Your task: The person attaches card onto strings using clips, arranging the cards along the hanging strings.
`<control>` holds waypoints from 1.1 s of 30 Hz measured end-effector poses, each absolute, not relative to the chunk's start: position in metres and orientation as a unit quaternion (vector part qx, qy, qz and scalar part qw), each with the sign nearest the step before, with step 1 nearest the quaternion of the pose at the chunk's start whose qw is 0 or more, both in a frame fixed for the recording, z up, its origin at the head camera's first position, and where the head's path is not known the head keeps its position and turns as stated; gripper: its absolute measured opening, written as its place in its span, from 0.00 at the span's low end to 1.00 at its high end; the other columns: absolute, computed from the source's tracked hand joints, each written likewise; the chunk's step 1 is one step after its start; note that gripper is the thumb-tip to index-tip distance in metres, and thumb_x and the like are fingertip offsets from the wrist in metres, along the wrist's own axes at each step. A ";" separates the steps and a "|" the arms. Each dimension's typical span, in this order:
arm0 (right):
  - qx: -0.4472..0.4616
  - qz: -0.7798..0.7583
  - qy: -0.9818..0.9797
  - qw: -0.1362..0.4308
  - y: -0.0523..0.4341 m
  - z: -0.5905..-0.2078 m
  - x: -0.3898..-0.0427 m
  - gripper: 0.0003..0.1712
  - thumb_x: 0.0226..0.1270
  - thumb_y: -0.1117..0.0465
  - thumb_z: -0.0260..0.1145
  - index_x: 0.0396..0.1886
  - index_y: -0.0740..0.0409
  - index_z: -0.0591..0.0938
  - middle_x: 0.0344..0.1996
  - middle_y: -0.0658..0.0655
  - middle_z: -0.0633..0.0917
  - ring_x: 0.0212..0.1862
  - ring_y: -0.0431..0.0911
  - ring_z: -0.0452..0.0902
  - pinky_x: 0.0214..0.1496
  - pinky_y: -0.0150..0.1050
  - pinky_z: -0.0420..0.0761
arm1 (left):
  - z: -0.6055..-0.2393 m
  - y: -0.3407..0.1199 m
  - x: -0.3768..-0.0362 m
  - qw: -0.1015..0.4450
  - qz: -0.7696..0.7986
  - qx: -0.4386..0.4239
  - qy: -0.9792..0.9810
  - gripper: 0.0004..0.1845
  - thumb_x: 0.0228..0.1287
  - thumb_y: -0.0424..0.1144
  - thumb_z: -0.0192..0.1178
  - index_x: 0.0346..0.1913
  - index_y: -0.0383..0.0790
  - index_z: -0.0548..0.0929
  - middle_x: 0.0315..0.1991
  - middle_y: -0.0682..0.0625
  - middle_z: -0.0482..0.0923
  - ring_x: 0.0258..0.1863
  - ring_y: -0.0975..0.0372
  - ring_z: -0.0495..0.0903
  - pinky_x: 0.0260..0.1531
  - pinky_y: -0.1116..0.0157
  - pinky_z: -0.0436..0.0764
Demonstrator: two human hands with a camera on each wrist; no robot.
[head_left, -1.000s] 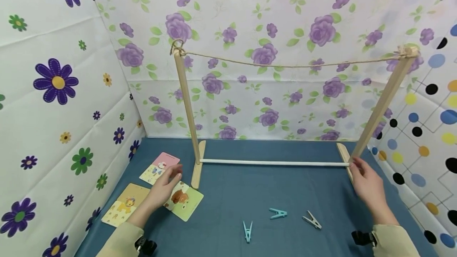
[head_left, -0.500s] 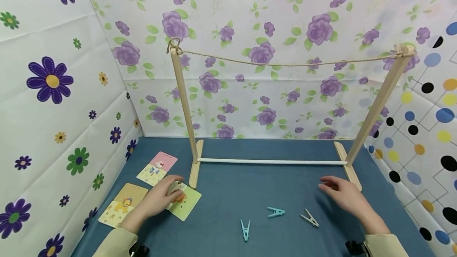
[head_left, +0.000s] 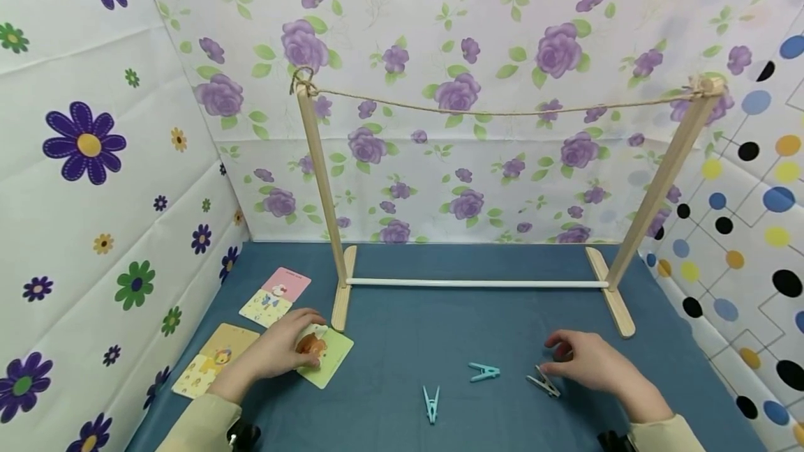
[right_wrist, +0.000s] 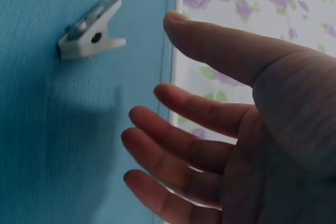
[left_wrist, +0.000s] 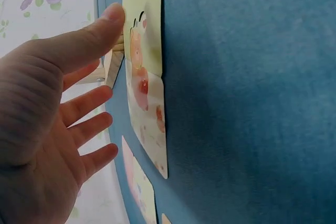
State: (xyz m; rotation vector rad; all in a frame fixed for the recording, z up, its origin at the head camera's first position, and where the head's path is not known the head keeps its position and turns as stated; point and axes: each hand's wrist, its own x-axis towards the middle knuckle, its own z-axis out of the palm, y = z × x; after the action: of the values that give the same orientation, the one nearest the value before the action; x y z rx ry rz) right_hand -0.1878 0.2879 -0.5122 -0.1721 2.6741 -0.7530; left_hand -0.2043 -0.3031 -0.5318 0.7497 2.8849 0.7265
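Note:
My left hand (head_left: 280,345) is over the green card (head_left: 334,356) with a brown animal picture. In the left wrist view, the thumb tip meets the edge of that card (left_wrist: 148,40), while the other fingers spread loosely; whether it presses on the card I cannot tell. A pale grey clothespin (head_left: 544,382) lies on the blue cloth beside my right hand (head_left: 593,363). Seen from the right wrist, the thumb and loosely bent fingers stand apart from the clothespin (right_wrist: 89,32) with nothing between them. Two turquoise clothespins (head_left: 484,372) lie farther left on the cloth.
A wooden frame stands at the back, its left post (head_left: 322,180) and right post (head_left: 666,180) joined by a string (head_left: 465,113) above and a white rod (head_left: 477,284) below. A pink card (head_left: 289,284) and an orange-yellow card (head_left: 216,358) lie at left.
My right hand has left the frame's right foot and come down and left to the grey clothespin. My left hand has lowered slightly over the green card. The view has shifted a little.

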 end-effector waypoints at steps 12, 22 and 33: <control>-0.054 -0.239 0.947 0.209 0.271 -0.513 -0.180 0.29 0.56 0.44 0.86 0.47 0.55 0.84 0.33 0.51 0.82 0.33 0.46 0.77 0.37 0.48 0.79 | -0.524 -0.297 -0.209 0.101 0.210 0.230 0.945 0.43 0.43 0.43 0.90 0.65 0.41 0.82 0.67 0.41 0.76 0.65 0.44 0.75 0.66 0.39 0.74; -0.050 -0.207 0.951 0.226 0.261 -0.514 -0.178 0.29 0.54 0.44 0.88 0.42 0.54 0.82 0.31 0.52 0.79 0.33 0.47 0.74 0.36 0.47 0.74 | -0.520 -0.289 -0.211 0.112 0.184 0.226 0.950 0.43 0.40 0.42 0.92 0.63 0.42 0.84 0.65 0.43 0.76 0.64 0.46 0.75 0.66 0.39 0.74; -0.058 -0.181 0.957 0.218 0.256 -0.520 -0.178 0.29 0.50 0.44 0.89 0.38 0.54 0.81 0.29 0.52 0.78 0.32 0.48 0.73 0.35 0.46 0.72 | -0.520 -0.286 -0.219 0.118 0.153 0.232 0.953 0.44 0.34 0.41 0.93 0.61 0.43 0.84 0.60 0.50 0.77 0.57 0.54 0.74 0.64 0.44 0.74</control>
State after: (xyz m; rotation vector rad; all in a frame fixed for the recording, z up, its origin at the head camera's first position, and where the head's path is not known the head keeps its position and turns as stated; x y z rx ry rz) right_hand -0.1781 0.2565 -0.5197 -0.1610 2.6508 -0.5001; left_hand -0.2189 -0.2860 -0.5200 0.6774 2.7897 0.4482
